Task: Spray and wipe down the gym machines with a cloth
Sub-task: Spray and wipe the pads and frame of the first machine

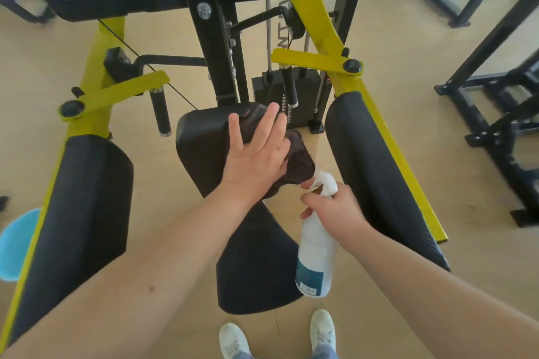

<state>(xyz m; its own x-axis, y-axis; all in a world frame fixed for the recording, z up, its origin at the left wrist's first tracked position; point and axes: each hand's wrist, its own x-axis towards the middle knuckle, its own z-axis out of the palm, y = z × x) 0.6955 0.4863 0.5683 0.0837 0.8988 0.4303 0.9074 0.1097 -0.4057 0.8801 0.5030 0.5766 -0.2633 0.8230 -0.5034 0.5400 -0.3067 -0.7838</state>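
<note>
head: dark brown crumpled cloth (301, 161)

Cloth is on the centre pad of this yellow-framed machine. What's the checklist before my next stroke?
1. Left hand pressing flat on the dark cloth: ok.
2. Cloth lying on the centre pad: ok, though part hangs off the pad's right edge.
3. Right hand gripping the spray bottle: ok, fingers round its neck.
4. Nozzle aimed at the pad: cannot tell.
5. Pad surface wet with spray: cannot tell.
</note>
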